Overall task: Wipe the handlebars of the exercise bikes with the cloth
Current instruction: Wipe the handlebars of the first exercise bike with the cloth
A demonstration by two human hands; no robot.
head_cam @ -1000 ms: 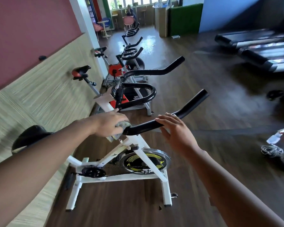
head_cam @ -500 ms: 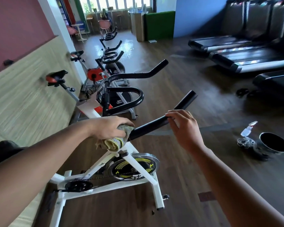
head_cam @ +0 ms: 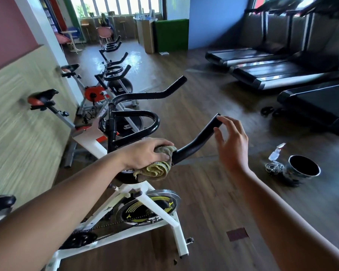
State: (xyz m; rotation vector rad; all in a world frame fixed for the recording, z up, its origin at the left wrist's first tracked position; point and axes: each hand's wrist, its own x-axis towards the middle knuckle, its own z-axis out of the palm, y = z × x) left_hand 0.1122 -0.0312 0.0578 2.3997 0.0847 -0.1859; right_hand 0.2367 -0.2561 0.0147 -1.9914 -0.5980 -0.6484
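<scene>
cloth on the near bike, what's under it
The black handlebar runs into the cloth, so the bar lies under it. The left hand grips the cloth from above. The wrapped stretch of bar is covered, so its surface cannot be seen.

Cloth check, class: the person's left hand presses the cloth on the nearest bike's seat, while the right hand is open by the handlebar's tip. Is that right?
Wrong place: the head view shows the left hand pressing the cloth on the black handlebar of the nearest bike, near its bend. The right hand is open by the bar's tip.
</scene>
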